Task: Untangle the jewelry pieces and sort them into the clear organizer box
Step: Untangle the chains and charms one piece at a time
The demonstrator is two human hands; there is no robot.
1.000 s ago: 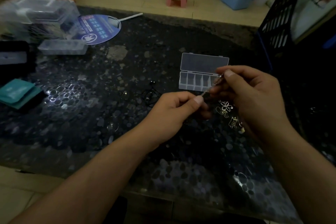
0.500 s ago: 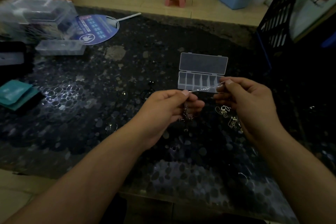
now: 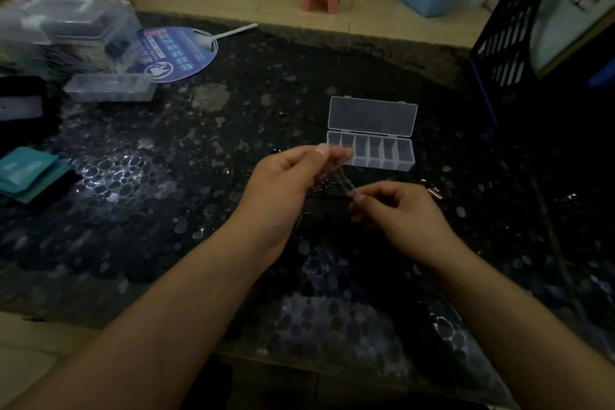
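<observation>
A clear organizer box with its lid open lies on the dark pebble-patterned table; its several compartments look empty. Just in front of the box's left end my left hand pinches one end of a thin chain between thumb and fingers. My right hand, lower and to the right, pinches the chain's other end. The chain runs slanted between the two hands. A small tangle of jewelry pieces hangs or lies under the left fingers, dim and hard to make out. A small metal piece lies to the right.
At the back left stand clear plastic containers, a long closed clear box and a blue round hand fan. Teal packets lie at the left edge. A dark crate stands at the right. The table's front edge is near.
My right hand dropped from beside the box to lower down on the table side. My left hand rose toward the box's left end. The chain now slants down to the right.
</observation>
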